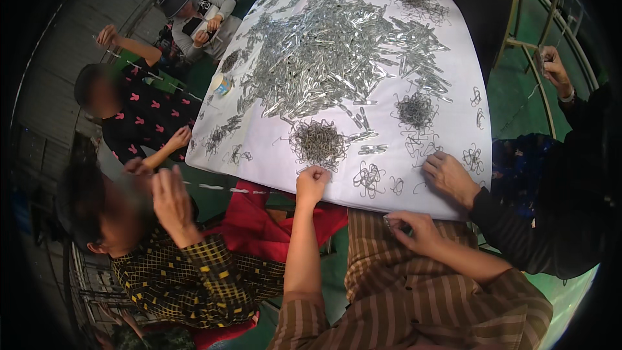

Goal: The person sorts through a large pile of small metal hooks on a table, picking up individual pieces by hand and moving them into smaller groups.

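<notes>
My left hand (312, 185) is closed at the near edge of a dense heap of thin wire hooks (317, 142), fingertips pressed together on the table. Whether a hook is between them is too small to make out. Closer to my lap, just off the table edge, my right hand (414, 233) curls with a small shiny clear piece (389, 221) at its fingertips. Right of the heap lie a few glossy, long narrow clear pieces (372, 149). A looser cluster of hooks (368, 179) sits between my hands.
A big pile of shiny narrow pieces (317, 52) covers the middle of the white-covered table (259, 149). More hooks (415, 110) lie to the right, near a co-worker's hand (450, 175). At left, a co-worker's raised hand (172, 204) is beside a strand of pieces (210, 187). A cup (221, 84) stands far left.
</notes>
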The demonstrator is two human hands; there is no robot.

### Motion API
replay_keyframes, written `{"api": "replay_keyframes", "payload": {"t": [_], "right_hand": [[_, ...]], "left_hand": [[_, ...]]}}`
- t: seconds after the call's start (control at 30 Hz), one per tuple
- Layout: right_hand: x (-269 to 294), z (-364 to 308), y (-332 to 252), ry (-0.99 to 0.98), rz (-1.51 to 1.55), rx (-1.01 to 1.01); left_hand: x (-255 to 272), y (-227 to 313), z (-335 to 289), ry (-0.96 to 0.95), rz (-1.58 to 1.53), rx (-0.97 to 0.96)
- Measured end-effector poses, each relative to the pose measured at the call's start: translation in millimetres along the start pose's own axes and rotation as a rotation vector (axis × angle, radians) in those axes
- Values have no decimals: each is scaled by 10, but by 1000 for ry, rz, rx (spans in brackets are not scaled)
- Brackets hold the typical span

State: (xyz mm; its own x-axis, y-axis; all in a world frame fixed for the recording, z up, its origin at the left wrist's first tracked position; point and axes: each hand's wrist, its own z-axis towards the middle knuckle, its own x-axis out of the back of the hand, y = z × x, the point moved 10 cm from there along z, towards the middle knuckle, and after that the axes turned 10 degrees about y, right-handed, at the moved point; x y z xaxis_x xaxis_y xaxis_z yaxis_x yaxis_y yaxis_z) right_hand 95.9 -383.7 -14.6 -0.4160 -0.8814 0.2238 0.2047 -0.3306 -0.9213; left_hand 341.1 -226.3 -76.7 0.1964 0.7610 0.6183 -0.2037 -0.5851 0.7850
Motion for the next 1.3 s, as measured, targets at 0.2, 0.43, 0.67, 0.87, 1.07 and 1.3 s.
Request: {"api": "replay_keyframes", "payload": {"t": [0.2,0.43,0.67,0.87,1.07,1.3], "right_hand": [[-7,6,4,9,9,-16],[1,30,-49,20,23,0],[27,60,-62,22,29,-24],[23,90,-108,16,22,-24],[23,91,-89,15,24,-49],[79,89,4,66,14,-90]], "left_hand": [[172,52,-7,197,-461,21],[259,152,-47,364,-202,-186],[297,874,-176,422,412,-634],[187,184,21,198,-273,-46],[141,324,-153,75,-537,6],[-261,1240,-1140,-319,-635,-53]]}}
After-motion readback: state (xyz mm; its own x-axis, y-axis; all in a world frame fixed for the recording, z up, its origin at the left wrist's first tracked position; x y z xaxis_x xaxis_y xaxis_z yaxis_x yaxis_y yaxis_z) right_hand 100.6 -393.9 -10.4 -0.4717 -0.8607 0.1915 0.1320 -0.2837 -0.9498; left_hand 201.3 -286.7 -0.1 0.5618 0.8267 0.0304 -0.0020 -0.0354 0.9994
